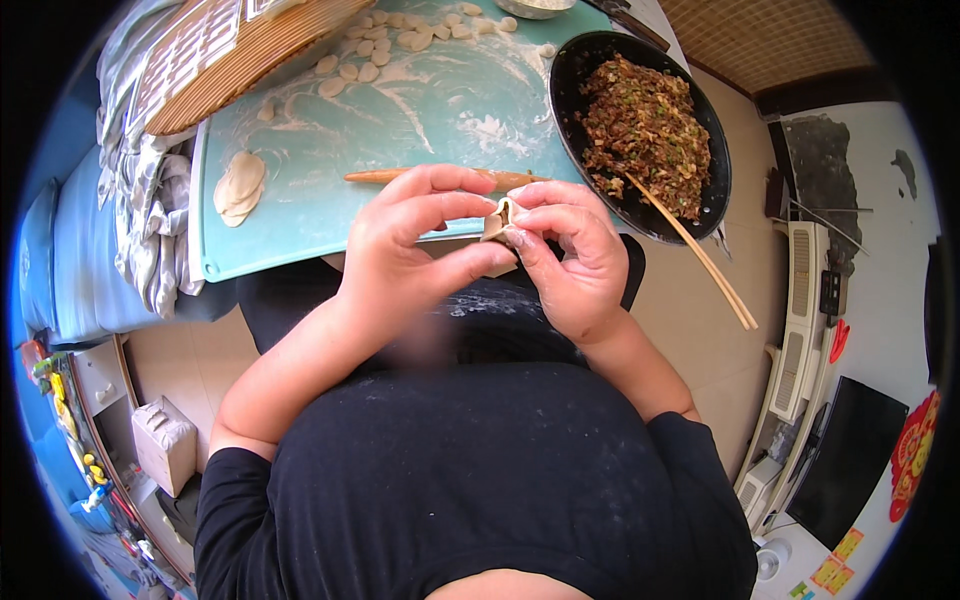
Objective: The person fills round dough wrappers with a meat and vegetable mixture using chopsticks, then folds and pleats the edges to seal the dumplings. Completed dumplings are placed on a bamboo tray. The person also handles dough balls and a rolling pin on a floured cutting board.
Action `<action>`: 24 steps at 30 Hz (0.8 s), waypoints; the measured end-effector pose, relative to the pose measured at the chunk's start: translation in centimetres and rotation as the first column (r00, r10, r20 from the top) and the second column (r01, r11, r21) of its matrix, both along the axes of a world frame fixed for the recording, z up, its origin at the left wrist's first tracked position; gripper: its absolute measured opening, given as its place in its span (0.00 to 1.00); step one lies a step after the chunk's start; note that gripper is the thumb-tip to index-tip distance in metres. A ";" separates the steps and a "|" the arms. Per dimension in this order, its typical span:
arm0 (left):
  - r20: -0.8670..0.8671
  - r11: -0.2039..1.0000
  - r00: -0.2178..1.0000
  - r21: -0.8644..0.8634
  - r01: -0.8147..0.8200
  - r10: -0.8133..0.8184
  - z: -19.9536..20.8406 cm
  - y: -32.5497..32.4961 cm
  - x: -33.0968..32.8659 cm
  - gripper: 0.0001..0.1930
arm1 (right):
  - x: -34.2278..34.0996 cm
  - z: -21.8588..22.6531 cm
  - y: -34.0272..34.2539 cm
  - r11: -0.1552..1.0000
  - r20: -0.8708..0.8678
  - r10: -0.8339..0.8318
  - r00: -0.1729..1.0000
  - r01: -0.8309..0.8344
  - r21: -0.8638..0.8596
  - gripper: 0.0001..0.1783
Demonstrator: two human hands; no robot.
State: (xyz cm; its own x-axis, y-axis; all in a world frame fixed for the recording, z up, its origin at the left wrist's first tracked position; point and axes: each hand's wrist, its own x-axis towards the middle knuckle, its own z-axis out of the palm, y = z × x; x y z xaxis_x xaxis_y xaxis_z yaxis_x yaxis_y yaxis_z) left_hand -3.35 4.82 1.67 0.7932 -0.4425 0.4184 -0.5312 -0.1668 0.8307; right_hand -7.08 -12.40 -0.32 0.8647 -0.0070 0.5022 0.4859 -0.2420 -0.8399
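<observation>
My left hand [415, 245] and my right hand [570, 255] meet in front of my chest, both pinching a small pale dumpling [497, 221] between thumbs and fingertips. The dumpling's folded dough edge points up; most of it is hidden by my fingers. Just beyond my hands a wooden rolling pin [385, 177] lies across a floured teal board [300, 240]. To the right stands a black pan [718, 190] of chopped brown and green filling, with wooden chopsticks [705, 260] resting in it and sticking out toward me.
A stack of flat round wrappers [240, 187] lies at the board's left. Several small dough pieces [375, 45] sit at its far side beside a round woven tray [230, 70]. Grey cloth [150, 215] and a blue cushion [80, 260] are left; a white appliance [805, 320] is right.
</observation>
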 end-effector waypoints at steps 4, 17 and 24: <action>0.244 0.990 0.960 -0.021 -0.138 0.139 -0.7 -0.6 0.0 0.11 | -0.1 0.2 0.4 1.000 -0.011 -0.007 1.000 0.008 0.018 0.09; 0.462 0.990 0.879 0.015 -0.140 0.117 -0.7 -0.6 0.2 0.10 | -0.3 0.6 0.3 1.000 0.022 0.011 1.000 -0.010 -0.014 0.09; 0.083 0.997 0.994 -0.045 -0.070 0.074 -0.1 -0.6 -0.1 0.11 | -0.2 0.6 -0.1 0.999 0.043 0.017 0.999 -0.015 -0.049 0.08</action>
